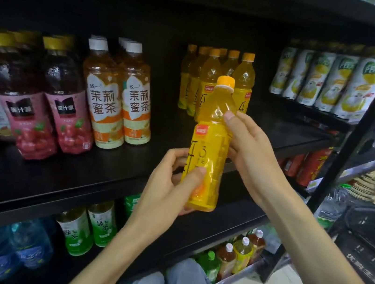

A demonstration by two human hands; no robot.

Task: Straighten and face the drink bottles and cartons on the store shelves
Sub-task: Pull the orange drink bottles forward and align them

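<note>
The orange-capped yellow bottle (210,145) is held upright in front of the black shelf (58,177), clear of its surface, with the label facing the camera. The left hand (169,188) grips the lower body, its fingers (192,177) curled around the label, and the right hand (251,152) pinches the shoulder just below the neck, thumb in front. Behind it, a row of matching yellow bottles (209,81) stands at the back of the shelf; two jasmine tea bottles (117,96) and pink-labelled bottles (47,105) stand to the left.
</note>
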